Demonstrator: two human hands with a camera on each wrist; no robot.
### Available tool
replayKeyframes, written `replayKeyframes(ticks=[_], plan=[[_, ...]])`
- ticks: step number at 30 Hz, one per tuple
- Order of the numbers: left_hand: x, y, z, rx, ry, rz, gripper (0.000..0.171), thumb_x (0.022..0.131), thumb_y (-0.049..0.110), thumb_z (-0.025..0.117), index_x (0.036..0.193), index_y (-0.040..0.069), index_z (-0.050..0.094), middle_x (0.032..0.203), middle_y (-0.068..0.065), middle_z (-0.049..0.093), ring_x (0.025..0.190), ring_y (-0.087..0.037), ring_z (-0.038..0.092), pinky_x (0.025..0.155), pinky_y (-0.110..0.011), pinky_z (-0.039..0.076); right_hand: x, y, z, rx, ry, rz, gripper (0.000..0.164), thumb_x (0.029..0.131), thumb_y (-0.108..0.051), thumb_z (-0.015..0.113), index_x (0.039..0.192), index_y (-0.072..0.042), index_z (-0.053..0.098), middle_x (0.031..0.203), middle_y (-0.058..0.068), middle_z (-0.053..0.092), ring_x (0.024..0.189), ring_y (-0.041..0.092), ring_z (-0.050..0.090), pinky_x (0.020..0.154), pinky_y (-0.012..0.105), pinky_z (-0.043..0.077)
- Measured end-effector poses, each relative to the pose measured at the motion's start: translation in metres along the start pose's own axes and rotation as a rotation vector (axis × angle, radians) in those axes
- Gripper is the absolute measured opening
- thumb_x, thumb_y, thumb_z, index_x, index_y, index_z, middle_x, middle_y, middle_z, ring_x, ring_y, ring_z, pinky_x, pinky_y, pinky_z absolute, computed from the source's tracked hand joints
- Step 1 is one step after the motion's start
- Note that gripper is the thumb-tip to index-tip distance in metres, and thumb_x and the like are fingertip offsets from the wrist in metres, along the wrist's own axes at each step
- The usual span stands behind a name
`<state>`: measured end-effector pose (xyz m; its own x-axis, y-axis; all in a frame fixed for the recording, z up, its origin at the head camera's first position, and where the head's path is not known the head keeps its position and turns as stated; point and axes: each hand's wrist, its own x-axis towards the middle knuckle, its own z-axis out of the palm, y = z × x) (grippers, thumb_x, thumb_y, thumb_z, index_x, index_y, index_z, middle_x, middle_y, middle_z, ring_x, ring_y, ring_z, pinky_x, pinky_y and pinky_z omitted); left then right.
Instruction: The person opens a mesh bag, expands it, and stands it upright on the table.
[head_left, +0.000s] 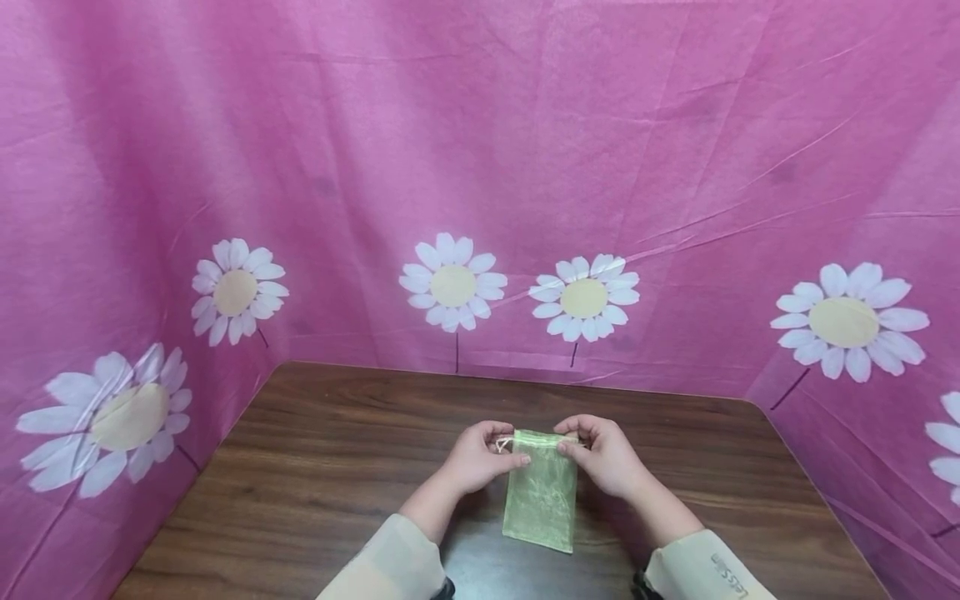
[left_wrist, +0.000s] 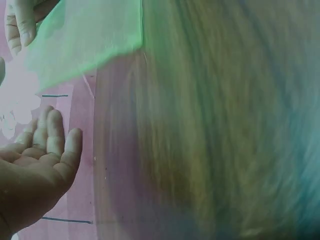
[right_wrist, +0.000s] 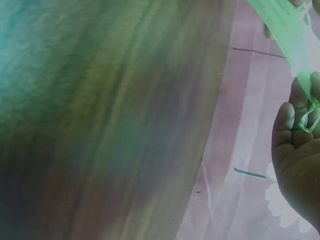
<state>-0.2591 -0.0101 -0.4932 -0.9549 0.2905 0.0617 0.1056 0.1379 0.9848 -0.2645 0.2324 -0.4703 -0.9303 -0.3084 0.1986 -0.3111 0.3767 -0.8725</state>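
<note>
Left hand (head_left: 480, 458) and right hand (head_left: 606, 457) pinch a sheer, shiny, light-green drawstring pouch (head_left: 541, 504) near its top.

Magenta-pink fabric (head_left: 480, 133) walls the scene at the back and both sides, with creases crossing the upper right and darker folds at upper left. White, yellow-centred daisies (head_left: 452, 286) dot it on thin dark stems (head_left: 457, 353), one daisy cut off at the right edge. A brown wood-grain tabletop (head_left: 360, 417) spans the lower frame, a pale sheen (head_left: 483, 575) lying at bottom centre.
</note>
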Motion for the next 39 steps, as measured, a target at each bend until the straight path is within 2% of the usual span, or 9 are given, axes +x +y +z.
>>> replayKeyframes(ticks=[3,6,12,17,20,30,34,39], plan=[[-0.003,-0.002,0.003,-0.067,-0.036,-0.031,0.043,0.086,0.002,0.084,0.122,-0.014,0.066,0.105,-0.016,0.075,0.086,-0.018,0.073,0.072,-0.027,0.059,0.001,-0.004,-0.002,-0.003,0.016,-0.005,0.017,0.092,0.006,0.076,0.108,0.008,0.071,0.084,0.009,0.073,0.068,0.007,0.061,0.059,0.024,0.052],[-0.004,-0.006,0.006,-0.073,-0.067,-0.033,0.033,0.087,0.0,0.082,0.115,-0.012,0.07,0.099,-0.017,0.077,0.084,-0.018,0.073,0.074,-0.029,0.061,0.002,-0.009,-0.004,-0.015,0.022,-0.018,0.017,0.092,0.006,0.077,0.108,0.008,0.071,0.083,0.008,0.073,0.068,0.007,0.059,0.059,0.024,0.05],[-0.009,-0.01,0.01,-0.043,-0.066,-0.019,0.022,0.09,0.001,0.08,0.107,-0.012,0.074,0.092,-0.019,0.078,0.079,-0.019,0.074,0.07,-0.036,0.062,0.007,-0.017,-0.006,-0.044,0.035,-0.033,0.017,0.092,0.006,0.077,0.108,0.005,0.072,0.083,0.006,0.073,0.068,0.007,0.059,0.059,0.024,0.049],[-0.009,-0.011,0.012,-0.083,-0.057,-0.017,0.016,0.091,0.0,0.078,0.101,-0.012,0.075,0.091,-0.021,0.078,0.075,-0.016,0.074,0.068,-0.03,0.062,0.012,-0.021,-0.005,-0.061,0.051,-0.057,0.018,0.092,0.005,0.077,0.109,0.004,0.072,0.085,0.005,0.073,0.067,0.006,0.058,0.058,0.024,0.049],[-0.009,-0.011,0.013,-0.084,-0.037,-0.006,0.015,0.091,0.0,0.078,0.099,-0.012,0.075,0.089,-0.021,0.077,0.072,-0.012,0.072,0.066,-0.028,0.061,0.012,-0.023,-0.005,-0.054,0.055,-0.056,0.018,0.092,0.005,0.077,0.109,0.004,0.072,0.085,0.005,0.072,0.066,0.006,0.057,0.058,0.024,0.048],[-0.009,-0.008,0.011,0.008,0.046,0.043,0.012,0.09,0.004,0.08,0.093,-0.008,0.078,0.08,-0.014,0.077,0.064,-0.004,0.063,0.06,-0.022,0.055,0.017,-0.027,-0.004,-0.037,0.071,-0.049,0.023,0.091,0.005,0.077,0.113,0.004,0.069,0.084,0.006,0.072,0.068,0.008,0.058,0.059,0.023,0.049],[-0.009,-0.007,0.01,0.028,0.068,0.064,0.012,0.09,0.005,0.08,0.092,-0.007,0.078,0.081,-0.013,0.077,0.064,-0.003,0.062,0.06,-0.021,0.054,0.013,-0.027,-0.002,0.022,0.126,-0.048,0.031,0.092,0.005,0.077,0.12,0.008,0.064,0.094,0.013,0.071,0.074,0.009,0.058,0.064,0.022,0.049],[-0.007,-0.004,0.008,0.008,0.089,0.068,0.011,0.09,0.004,0.08,0.093,-0.007,0.078,0.081,-0.014,0.077,0.062,-0.003,0.061,0.059,-0.02,0.052,0.004,-0.022,0.001,0.108,0.176,0.018,0.036,0.096,0.002,0.073,0.126,0.013,0.057,0.1,0.014,0.067,0.081,0.009,0.059,0.07,0.02,0.051]])
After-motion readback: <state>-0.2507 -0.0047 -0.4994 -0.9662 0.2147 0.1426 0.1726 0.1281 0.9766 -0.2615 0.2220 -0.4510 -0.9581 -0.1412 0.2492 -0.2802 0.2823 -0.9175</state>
